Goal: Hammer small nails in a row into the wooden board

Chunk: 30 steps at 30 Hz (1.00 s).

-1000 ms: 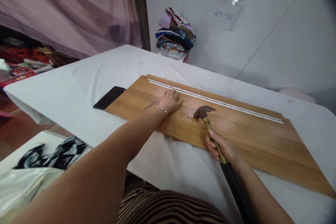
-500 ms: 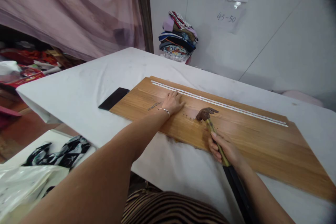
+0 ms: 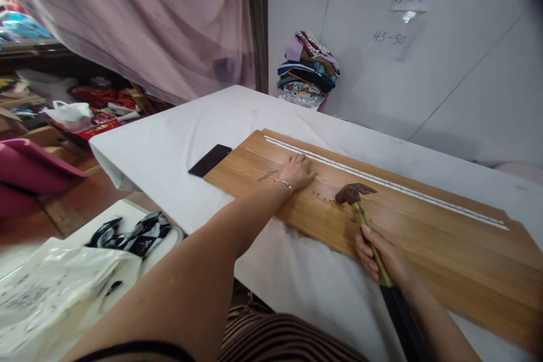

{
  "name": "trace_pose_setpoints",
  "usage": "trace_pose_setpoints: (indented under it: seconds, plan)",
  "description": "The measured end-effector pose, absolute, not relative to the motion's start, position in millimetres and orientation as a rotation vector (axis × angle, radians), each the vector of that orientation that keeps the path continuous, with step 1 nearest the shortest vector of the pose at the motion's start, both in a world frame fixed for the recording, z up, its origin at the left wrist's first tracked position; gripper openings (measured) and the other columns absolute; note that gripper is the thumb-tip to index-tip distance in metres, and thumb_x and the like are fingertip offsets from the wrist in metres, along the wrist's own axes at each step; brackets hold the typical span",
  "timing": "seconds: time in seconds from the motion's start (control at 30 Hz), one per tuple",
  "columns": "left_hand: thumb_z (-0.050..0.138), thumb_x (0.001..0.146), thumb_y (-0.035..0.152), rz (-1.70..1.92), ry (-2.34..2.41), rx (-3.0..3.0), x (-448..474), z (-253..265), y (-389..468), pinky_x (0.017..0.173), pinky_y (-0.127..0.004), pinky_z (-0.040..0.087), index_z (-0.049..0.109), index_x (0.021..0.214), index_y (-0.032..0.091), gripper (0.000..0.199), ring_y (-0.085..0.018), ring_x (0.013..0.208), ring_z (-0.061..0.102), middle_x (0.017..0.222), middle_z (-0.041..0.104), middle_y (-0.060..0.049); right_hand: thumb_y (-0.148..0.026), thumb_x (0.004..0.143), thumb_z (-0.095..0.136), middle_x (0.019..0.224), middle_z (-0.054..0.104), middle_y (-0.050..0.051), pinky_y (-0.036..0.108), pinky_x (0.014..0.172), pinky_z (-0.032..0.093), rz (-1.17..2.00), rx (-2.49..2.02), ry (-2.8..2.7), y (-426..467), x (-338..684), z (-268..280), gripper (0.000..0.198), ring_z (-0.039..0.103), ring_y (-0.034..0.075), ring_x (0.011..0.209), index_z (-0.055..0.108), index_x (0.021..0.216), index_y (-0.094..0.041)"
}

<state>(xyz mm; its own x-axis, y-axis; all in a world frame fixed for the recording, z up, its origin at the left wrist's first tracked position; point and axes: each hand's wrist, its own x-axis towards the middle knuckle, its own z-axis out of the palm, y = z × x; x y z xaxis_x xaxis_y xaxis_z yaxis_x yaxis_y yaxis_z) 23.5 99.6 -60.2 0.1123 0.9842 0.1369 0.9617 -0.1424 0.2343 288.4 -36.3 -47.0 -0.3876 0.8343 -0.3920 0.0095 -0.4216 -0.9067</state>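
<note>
My left hand lies on a brown wooden board, palm down with its fingers stretched out. A few thin loose nails rest on the board just left of its wrist. In my right hand is a claw hammer, gripped by the handle. Its rusty head is low over the board, at the right end of a short row of small nails standing in the wood. Whether the head touches a nail I cannot tell. Two white marked strips run along the board's far side.
The board lies on a table with a white cloth. A black phone-like slab sits by its left end. Folded clothes are stacked behind the table. At lower left are a plastic bag and a patterned cloth.
The view has turned left, so everything appears farther right. Both hands and the hammer keep about the same place over the board.
</note>
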Motion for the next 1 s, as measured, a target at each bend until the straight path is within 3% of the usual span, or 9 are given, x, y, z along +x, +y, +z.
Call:
trace_pose_setpoints:
  seconds: [0.4, 0.67, 1.0]
  plan:
    - [0.052, 0.101, 0.050, 0.389, 2.015, 2.281, 23, -61, 100, 0.121, -0.044, 0.035, 0.066, 0.131, 0.019, 0.046, -0.030, 0.140, 0.051, 0.150, 0.060, -0.013, -0.079, 0.077, 0.071, 0.050, 0.039, -0.009, 0.020, 0.029, 0.029, 1.859, -1.241, -1.233, -33, 290, -52, 0.060, 0.030, 0.006, 0.032, 0.046, 0.073, -0.024]
    - [0.051, 0.100, 0.048, 0.392, 2.022, 2.282, 22, -60, 101, 0.121, -0.045, 0.035, 0.067, 0.130, 0.020, 0.043, -0.030, 0.140, 0.051, 0.148, 0.060, -0.013, -0.074, 0.072, 0.078, 0.053, 0.045, -0.012, 0.019, 0.028, 0.031, 1.843, -1.214, -1.169, -34, 284, -41, 0.062, 0.034, 0.007, 0.032, 0.054, 0.101, -0.025]
    - [0.052, 0.100, 0.049, 0.406, 2.022, 2.279, 22, -61, 103, 0.119, -0.046, 0.036, 0.068, 0.127, 0.023, 0.041, -0.030, 0.137, 0.052, 0.146, 0.062, -0.012, -0.071, 0.074, 0.077, 0.054, 0.045, -0.013, 0.018, 0.028, 0.031, 1.847, -1.226, -1.177, -35, 283, -37, 0.058, 0.034, 0.006, 0.032, 0.055, 0.102, -0.024]
